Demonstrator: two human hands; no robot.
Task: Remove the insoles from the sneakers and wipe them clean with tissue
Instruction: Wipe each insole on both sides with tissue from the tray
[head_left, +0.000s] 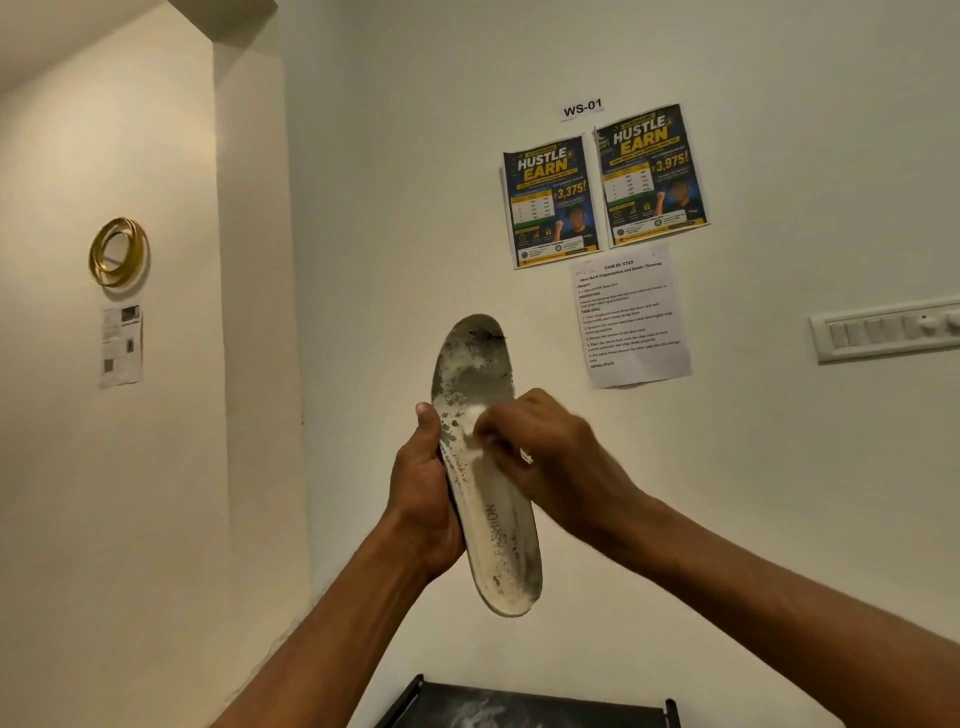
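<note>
Single wide-angle view from head height, facing straight ahead at a pale wall (779, 467) close in front, tilted only slightly down; dark shelf (519, 712) just clipping the bottom edge.

The insole (498, 540) is off-white with blotchy grey-black patches, heaviest at the toe, plus faint grey lettering near the heel. The tissue (475, 415) against it is just a white blur. Up right of the insole, two posters (550, 202) in dark blue, yellow and green. Gold ring (118, 252) way off left of it, black rack (519, 709) with pale smudges below.
</note>
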